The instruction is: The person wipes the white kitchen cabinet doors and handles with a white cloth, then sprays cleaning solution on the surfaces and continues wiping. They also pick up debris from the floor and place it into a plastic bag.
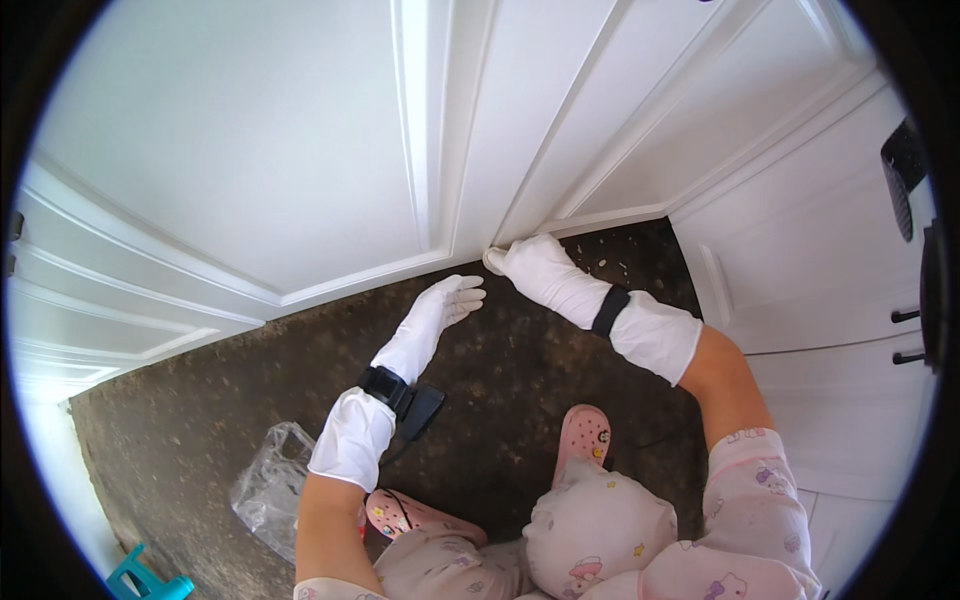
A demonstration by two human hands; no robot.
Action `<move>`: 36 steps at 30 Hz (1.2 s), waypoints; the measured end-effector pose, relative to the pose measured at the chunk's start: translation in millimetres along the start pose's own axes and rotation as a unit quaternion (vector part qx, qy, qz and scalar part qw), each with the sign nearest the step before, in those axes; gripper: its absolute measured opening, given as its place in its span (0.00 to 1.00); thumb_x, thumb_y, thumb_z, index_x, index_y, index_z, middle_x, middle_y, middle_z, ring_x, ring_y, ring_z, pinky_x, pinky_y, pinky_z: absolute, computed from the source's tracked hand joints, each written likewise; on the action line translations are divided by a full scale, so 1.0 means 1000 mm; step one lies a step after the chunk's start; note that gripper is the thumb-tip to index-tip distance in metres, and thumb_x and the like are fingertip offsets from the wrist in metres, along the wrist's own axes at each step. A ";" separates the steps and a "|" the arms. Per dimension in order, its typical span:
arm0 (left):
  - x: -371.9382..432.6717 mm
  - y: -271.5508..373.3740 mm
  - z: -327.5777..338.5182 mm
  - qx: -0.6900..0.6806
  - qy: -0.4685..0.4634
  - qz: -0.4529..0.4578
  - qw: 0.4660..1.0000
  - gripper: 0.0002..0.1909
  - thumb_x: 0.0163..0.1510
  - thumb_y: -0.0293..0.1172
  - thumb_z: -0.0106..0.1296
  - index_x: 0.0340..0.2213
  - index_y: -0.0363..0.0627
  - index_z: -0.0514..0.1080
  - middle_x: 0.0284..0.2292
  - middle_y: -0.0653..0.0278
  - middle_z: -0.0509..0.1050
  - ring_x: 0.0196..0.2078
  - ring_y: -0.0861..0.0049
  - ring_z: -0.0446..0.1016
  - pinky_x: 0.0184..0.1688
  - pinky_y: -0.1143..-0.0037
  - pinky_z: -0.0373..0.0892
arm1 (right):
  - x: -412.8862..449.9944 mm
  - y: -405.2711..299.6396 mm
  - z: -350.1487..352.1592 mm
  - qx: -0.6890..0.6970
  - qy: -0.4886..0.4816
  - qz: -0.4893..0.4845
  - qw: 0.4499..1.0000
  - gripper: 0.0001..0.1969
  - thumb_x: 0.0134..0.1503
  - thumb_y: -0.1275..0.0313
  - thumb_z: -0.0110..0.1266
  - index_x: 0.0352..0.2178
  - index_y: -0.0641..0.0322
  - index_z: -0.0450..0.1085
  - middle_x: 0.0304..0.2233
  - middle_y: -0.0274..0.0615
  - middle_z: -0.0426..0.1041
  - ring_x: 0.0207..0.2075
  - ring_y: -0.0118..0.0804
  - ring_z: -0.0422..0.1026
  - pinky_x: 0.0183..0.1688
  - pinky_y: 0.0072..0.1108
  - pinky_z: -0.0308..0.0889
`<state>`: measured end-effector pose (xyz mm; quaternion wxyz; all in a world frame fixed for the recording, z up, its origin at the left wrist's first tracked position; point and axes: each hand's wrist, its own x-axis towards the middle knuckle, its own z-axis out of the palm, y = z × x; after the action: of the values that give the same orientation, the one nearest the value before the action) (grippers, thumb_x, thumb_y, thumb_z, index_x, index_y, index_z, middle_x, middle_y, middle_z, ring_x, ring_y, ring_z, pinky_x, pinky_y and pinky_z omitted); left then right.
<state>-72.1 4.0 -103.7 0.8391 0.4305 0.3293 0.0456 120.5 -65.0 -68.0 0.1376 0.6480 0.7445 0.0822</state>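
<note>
Both hands wear long white gloves with black straps at the wrists; a black device sits on the left strap. My right hand (534, 262) is at the bottom edge of a white panelled cabinet door (480, 187), its fingertips on a small pale thing (493, 259) that is too small to name; whether it is held cannot be told. My left hand (456, 298) is just left of it, over the dark floor, palm turned to the right, fingers extended and holding nothing.
A clear plastic bag (270, 487) lies on the mottled floor (195, 427) beside my left forearm. A teal plastic stool (146, 577) stands at the lower left. White cabinets with black handles (907, 316) line the right side. Pale crumbs (602, 262) lie near my right hand.
</note>
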 end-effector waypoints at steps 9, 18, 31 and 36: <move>0.001 0.004 -0.005 -0.020 -0.016 0.025 0.999 0.27 0.61 0.49 0.35 0.53 0.41 0.64 0.51 0.56 0.68 0.54 0.69 0.65 0.59 0.70 0.55 | -0.009 0.029 -0.071 -0.015 0.092 -0.030 0.995 0.02 0.53 0.69 0.46 0.28 0.47 0.66 0.16 0.35 0.71 0.20 0.38 0.73 0.21 0.29 0.64; 0.012 0.011 0.012 -0.038 -0.019 0.038 0.998 0.26 0.62 0.47 0.35 0.53 0.41 0.64 0.51 0.55 0.69 0.54 0.67 0.65 0.59 0.69 0.55 | 0.005 0.003 0.019 0.013 -0.080 0.021 0.997 0.06 0.54 0.67 0.46 0.35 0.48 0.68 0.22 0.40 0.75 0.26 0.40 0.76 0.25 0.29 0.68; 0.022 0.006 0.000 -0.073 -0.025 0.040 0.996 0.26 0.62 0.46 0.34 0.53 0.40 0.64 0.50 0.54 0.68 0.54 0.68 0.65 0.60 0.70 0.56 | -0.064 0.008 -0.036 0.144 0.113 0.063 0.981 0.13 0.54 0.66 0.48 0.40 0.56 0.66 0.18 0.42 0.69 0.19 0.47 0.70 0.21 0.35 0.64; 0.031 0.021 0.036 -0.087 -0.038 0.059 0.994 0.22 0.61 0.45 0.38 0.46 0.40 0.68 0.48 0.57 0.70 0.51 0.70 0.68 0.57 0.72 0.59 | -0.033 -0.009 -0.011 0.109 0.220 0.090 0.965 0.21 0.51 0.69 0.52 0.46 0.64 0.62 0.19 0.42 0.68 0.20 0.44 0.69 0.23 0.35 0.61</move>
<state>-22.4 3.1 -88.6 0.8814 0.3757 0.2656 0.1073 113.0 -98.2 -57.0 -0.1090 0.6896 0.6995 0.1527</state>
